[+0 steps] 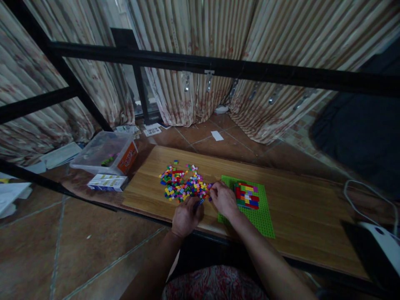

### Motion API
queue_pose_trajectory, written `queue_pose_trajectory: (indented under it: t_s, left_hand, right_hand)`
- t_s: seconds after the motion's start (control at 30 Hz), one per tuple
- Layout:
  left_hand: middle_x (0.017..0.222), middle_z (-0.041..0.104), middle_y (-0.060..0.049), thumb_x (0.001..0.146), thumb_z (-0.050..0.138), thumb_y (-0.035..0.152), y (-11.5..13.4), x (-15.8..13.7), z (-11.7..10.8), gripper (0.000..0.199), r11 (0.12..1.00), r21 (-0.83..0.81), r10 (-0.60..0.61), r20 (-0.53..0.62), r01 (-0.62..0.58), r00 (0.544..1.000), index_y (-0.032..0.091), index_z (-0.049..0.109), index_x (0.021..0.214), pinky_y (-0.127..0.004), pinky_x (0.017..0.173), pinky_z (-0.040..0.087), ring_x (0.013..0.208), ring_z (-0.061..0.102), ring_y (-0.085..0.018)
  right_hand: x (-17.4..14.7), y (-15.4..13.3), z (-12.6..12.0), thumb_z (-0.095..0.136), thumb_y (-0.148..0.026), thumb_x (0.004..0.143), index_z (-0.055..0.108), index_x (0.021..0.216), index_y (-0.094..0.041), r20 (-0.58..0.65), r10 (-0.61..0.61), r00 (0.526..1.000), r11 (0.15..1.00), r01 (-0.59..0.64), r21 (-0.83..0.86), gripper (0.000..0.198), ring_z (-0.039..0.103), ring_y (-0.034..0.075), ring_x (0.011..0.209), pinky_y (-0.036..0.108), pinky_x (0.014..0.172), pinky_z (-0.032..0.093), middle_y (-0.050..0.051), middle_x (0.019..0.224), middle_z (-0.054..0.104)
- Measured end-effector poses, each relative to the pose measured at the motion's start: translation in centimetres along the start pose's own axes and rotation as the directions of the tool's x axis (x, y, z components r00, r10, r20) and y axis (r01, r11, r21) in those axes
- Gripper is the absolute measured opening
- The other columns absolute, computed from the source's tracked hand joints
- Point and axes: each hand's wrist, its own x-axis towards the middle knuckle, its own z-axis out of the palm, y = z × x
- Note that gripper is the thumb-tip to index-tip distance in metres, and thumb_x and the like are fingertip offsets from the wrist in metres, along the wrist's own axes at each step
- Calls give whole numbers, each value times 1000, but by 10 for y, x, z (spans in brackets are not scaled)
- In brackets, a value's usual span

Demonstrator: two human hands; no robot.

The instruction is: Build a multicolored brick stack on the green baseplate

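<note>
head view, left hand (186, 217), right hand (223, 200) curled at bricks (184, 183) — blurred, cannot tell if either grasps

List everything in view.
Loose bricks: many, mixed colours, tabletop's left
Baseplate: one, green, right of bricks
Brick build: one, multicoloured, on baseplate
Tabletop: one, brown, centre
Bin: one, clear and orange, left
Carton: one, white-blue, beside bin
Curtains: several, pale striped, behind
Frame: one, black, across view
Clips: several, silver, beneath frame
Papers: several, whitish, floor
Device: one, white, lower right
Cable: one, white, right
Fabric, apparently: one, dark, upper right
Clothing: one, patterned, bottom
Left hand: one, bare, bricks' near edge
Right hand: one, bare, baseplate's left edge
</note>
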Motion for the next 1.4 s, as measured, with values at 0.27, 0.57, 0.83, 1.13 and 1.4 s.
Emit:
queue_pose_trajectory:
  t_s: [0.27, 0.57, 0.83, 1.13, 1.4]
  left_hand:
    - [92, 66, -4, 86, 54, 27, 0, 0, -1, 19, 1000, 2, -16, 12, 16, 1000, 23, 58, 103, -27, 74, 51, 83, 65, -16]
    - [91, 66, -5, 85, 54, 25, 2, 0, -1, 19, 1000, 7, -1, 1, 1, 1000, 22, 58, 103, -27, 75, 51, 84, 65, -17]
    - [91, 66, -4, 85, 54, 26, 1, 0, -1, 18, 1000, 27, 0, 14, 0, 1000, 22, 59, 102, -25, 71, 50, 79, 65, -15]
    - [90, 66, -4, 86, 54, 28, 1, 0, -1, 18, 999, 42, -7, 5, 7, 1000, 23, 58, 102, -26, 71, 50, 80, 65, -16]
    - [93, 67, -5, 86, 53, 28, -1, -1, 1, 20, 999, 32, -8, 9, 8, 1000, 23, 58, 105, -26, 75, 51, 84, 66, -16]
  right_hand:
    - [-10, 17, -31, 27, -27, 96, 56, 84, -21, -131, 21, 991, 1000, -21, -1, 32, 58, 19, 73, 29, 68, 39, 6, 78, 62]
    - [0, 84, -56, 38, -39, 92, 68, 87, -22, -243, 7, 970, 997, 13, 81, 35, 57, 22, 94, 35, 89, 42, 8, 94, 65]
    - [11, 110, -47, 47, -41, 88, 71, 84, -23, -142, -7, 990, 983, 33, 180, 31, 58, 20, 97, 36, 94, 42, 5, 96, 64]
    - [21, 114, -48, 50, -39, 86, 72, 81, -24, -50, -54, 997, 985, 61, 163, 27, 59, 21, 97, 36, 91, 44, 5, 94, 66]
    - [28, 111, -56, 52, -32, 84, 71, 74, -22, 37, -89, 995, 987, 83, 139, 24, 62, 19, 85, 32, 83, 46, 5, 88, 69]
